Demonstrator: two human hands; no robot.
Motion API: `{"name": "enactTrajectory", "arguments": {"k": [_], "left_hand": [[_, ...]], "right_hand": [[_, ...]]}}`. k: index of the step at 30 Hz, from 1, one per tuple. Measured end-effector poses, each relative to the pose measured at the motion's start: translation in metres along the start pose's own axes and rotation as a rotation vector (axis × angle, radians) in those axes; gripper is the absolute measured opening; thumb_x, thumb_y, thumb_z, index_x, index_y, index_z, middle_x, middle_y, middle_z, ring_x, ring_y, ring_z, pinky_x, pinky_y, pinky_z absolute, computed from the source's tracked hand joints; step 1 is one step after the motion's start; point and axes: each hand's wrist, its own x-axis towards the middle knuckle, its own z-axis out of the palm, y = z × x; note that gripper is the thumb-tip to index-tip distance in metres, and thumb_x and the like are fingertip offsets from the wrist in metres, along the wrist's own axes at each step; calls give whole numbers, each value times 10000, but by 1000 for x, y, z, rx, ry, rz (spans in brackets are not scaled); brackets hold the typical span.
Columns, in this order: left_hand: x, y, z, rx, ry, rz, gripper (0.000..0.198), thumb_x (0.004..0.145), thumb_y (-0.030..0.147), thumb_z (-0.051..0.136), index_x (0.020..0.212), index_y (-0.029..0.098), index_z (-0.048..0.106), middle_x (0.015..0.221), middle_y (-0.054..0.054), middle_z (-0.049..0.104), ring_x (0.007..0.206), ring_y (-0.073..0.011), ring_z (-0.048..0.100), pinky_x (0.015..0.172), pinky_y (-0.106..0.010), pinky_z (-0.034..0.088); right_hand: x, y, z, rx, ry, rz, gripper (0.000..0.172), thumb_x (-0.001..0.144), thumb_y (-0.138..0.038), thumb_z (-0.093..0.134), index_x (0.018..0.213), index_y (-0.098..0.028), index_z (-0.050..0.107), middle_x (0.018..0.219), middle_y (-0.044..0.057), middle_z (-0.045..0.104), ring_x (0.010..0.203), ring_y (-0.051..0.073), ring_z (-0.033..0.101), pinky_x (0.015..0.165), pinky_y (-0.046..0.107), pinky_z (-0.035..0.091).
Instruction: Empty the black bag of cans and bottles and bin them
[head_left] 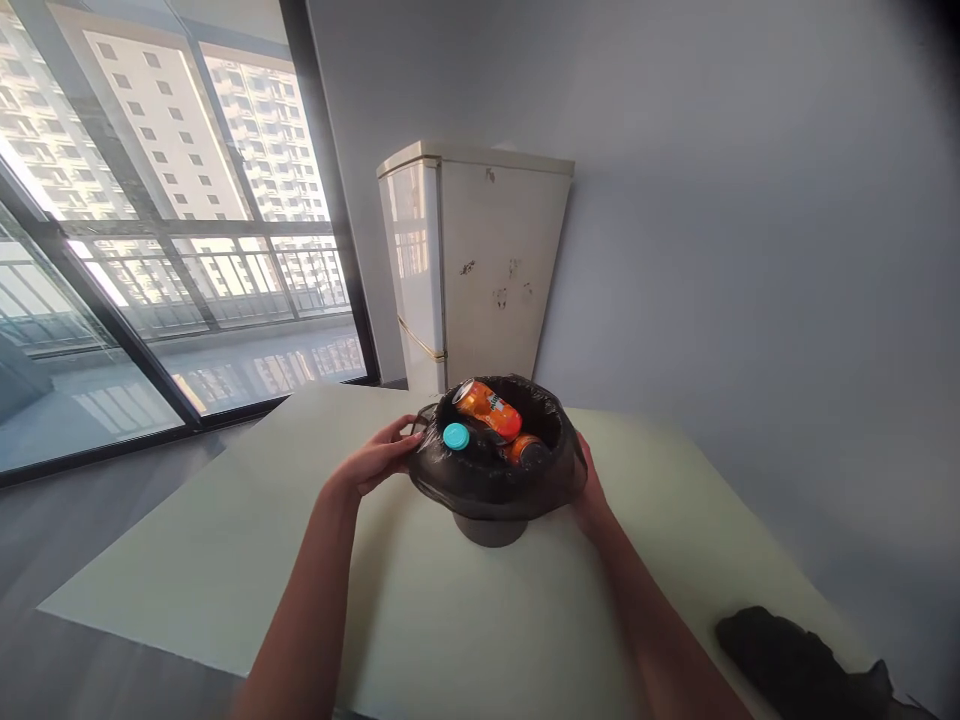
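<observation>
A black trash bag [480,490] lines a small dark bin [491,532], its edge folded out over the rim. Inside the bag's mouth lie an orange drink can [487,405], a second orange item with a dark end [528,451], and something with a turquoise cap [456,436]. My left hand [384,452] is closed on the bag's edge at the left, thumb near the cap. On the right side, my right hand [590,482] holds the bag's edge too, its fingers partly hidden behind the plastic.
The bin stands on a pale green table [202,540]. A crumpled black bag-like item [795,660] lies at the table's right front. Beyond the table is a worn white refrigerator [499,260] against the grey wall. Glass sliding doors [172,330] are at the left.
</observation>
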Motion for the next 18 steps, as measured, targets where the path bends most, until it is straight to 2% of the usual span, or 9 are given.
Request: {"name": "enactTrajectory", "arguments": {"k": [2, 3, 6, 8, 10, 12, 14, 16, 18], "left_hand": [[0, 8, -2, -22, 75, 109, 663, 807, 487, 881, 1363, 297, 575, 889, -13, 740, 767, -178, 717, 704, -280, 579], [0, 13, -5, -16, 85, 157, 664, 829, 473, 865, 1390, 318, 545, 840, 9, 719, 727, -165, 699, 670, -258, 563], [-3, 35, -20, 36, 12, 287, 497, 873, 474, 816, 1302, 294, 640, 798, -4, 690, 669, -158, 659, 594, -237, 521], [-6, 52, -32, 89, -66, 378, 378, 854, 474, 826, 1137, 237, 748, 809, -48, 702, 674, -175, 661, 589, -264, 528], [-11, 70, -41, 166, -142, 453, 355, 823, 444, 857, 1078, 205, 798, 828, -90, 731, 721, -219, 699, 649, -324, 578], [-17, 87, -44, 269, -200, 485, 424, 814, 395, 874, 1188, 208, 799, 941, -132, 775, 870, -289, 754, 778, -402, 629], [-22, 98, -41, 365, -188, 519, 496, 835, 364, 862, 1302, 228, 764, 1163, -163, 775, 1095, -347, 744, 927, -469, 633], [-25, 102, -35, 421, -82, 610, 478, 846, 351, 854, 1304, 250, 763, 1278, -156, 746, 1203, -357, 707, 1001, -499, 621], [-24, 99, -29, 432, 58, 740, 374, 830, 338, 867, 1190, 258, 806, 1207, -140, 766, 1135, -335, 726, 978, -484, 637]], "right_hand": [[-13, 6, -12, 94, 42, 48, 860, 845, -473, 872, 1582, -407, 436, 1224, 58, 759, 1048, 301, 720, 857, 451, 599], [-17, 9, -18, 138, 58, 57, 873, 814, -466, 901, 1565, -408, 460, 1140, 45, 769, 945, 279, 729, 781, 413, 599], [-19, 11, -29, 173, 55, 5, 480, 764, -512, 928, 1158, -291, 766, 801, 12, 714, 644, 200, 631, 585, 316, 517], [-15, 5, -31, 163, 46, -35, 326, 764, -514, 929, 889, -250, 785, 695, -4, 660, 574, 166, 567, 547, 292, 476], [-12, -4, -28, 142, 9, -15, 332, 768, -444, 944, 1006, -270, 793, 787, 10, 717, 655, 188, 636, 602, 302, 517], [-10, -13, -20, 103, -80, 53, 656, 722, -353, 987, 1317, -327, 713, 1052, 57, 779, 892, 260, 730, 746, 366, 589], [-10, -17, -11, 62, -148, 101, 910, 676, -308, 1015, 1484, -365, 601, 1293, 97, 739, 1140, 329, 709, 914, 456, 597], [-9, -16, -5, 30, -109, 58, 766, 685, -330, 1007, 1386, -342, 701, 1262, 100, 752, 1152, 349, 701, 950, 486, 590], [-6, -13, -5, 19, -7, -47, 385, 737, -381, 968, 1083, -276, 835, 1035, 98, 787, 980, 336, 724, 852, 473, 604]]}}
